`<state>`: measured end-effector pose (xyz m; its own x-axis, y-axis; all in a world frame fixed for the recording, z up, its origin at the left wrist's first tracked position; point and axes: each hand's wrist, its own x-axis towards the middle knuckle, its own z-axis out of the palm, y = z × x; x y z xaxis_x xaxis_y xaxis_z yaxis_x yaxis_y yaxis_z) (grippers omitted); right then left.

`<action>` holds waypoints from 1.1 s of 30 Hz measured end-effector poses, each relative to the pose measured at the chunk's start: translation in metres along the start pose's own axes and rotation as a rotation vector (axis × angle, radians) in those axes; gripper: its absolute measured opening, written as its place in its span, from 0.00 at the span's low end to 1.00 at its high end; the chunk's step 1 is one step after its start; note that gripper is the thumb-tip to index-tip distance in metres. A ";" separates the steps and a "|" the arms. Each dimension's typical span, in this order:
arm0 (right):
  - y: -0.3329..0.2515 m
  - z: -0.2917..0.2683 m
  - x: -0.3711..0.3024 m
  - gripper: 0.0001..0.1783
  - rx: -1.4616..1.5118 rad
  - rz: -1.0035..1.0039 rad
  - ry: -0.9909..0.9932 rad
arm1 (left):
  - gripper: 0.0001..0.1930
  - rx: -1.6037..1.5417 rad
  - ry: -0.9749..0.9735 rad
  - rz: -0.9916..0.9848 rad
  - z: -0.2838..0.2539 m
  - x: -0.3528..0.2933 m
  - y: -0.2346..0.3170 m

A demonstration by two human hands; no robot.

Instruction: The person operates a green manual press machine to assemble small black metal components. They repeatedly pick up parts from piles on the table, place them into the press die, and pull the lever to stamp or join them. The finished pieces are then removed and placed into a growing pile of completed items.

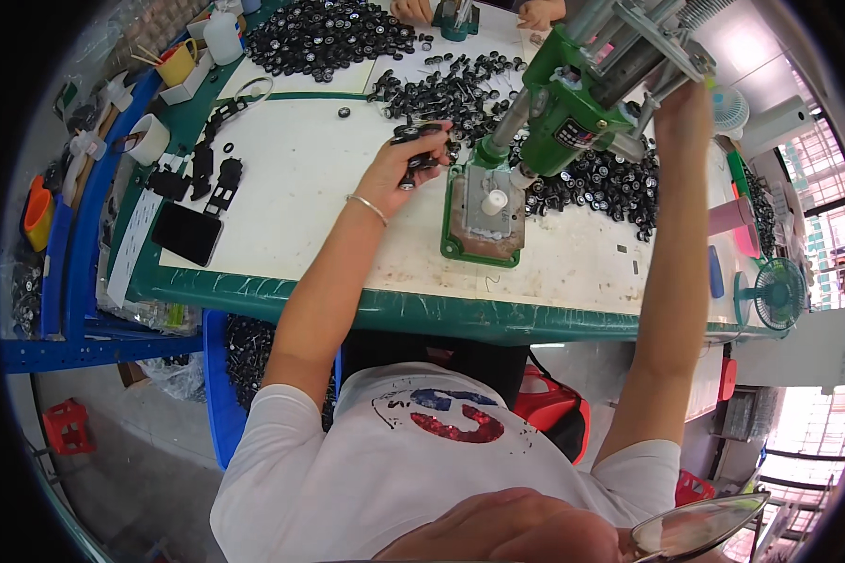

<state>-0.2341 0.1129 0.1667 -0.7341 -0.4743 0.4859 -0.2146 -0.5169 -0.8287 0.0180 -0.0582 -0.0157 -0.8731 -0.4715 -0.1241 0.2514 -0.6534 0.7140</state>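
My left hand (406,159) is closed around several small black wheels (421,161), just left of a green bench press (559,127). The press's metal base plate (483,216) carries a small white round piece (495,201) under the ram. My right hand (683,103) is raised at the upper right of the press, closed on its metal lever (662,92); the fingers are partly hidden by the metal parts. Loose black wheels, some with thin metal axles (460,94), lie heaped behind the left hand and right of the press (601,188).
A big pile of black wheels (319,38) covers the far left of the table. A dark phone (187,233) and black plastic parts (223,186) lie at left. Another person's hands (538,13) work at the far edge. A green fan (777,293) stands at right; a blue bin (220,394) is below the table.
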 end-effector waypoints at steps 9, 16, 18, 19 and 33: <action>0.100 -0.086 -0.158 0.16 -0.993 0.148 -0.336 | 0.18 0.561 -0.101 -0.165 -0.048 -0.126 0.053; 0.121 -0.066 -0.179 0.14 -1.032 0.008 -0.185 | 0.19 1.171 0.169 -0.666 -0.126 -0.271 0.066; 0.122 -0.065 -0.181 0.13 -1.000 -0.013 -0.163 | 0.24 1.767 0.070 -0.579 -0.180 -0.297 0.055; 0.119 -0.067 -0.182 0.13 -1.004 -0.017 -0.150 | 0.25 1.841 0.127 -0.688 -0.168 -0.292 0.057; 0.120 -0.061 -0.186 0.08 -1.135 -0.146 -0.172 | 0.21 1.182 0.315 0.539 -0.127 0.061 0.069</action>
<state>-0.1628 0.1822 -0.0399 -0.5763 -0.5983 0.5567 -0.8090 0.3214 -0.4922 0.0346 -0.2071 -0.0612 -0.6063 -0.7271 0.3220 -0.1178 0.4826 0.8679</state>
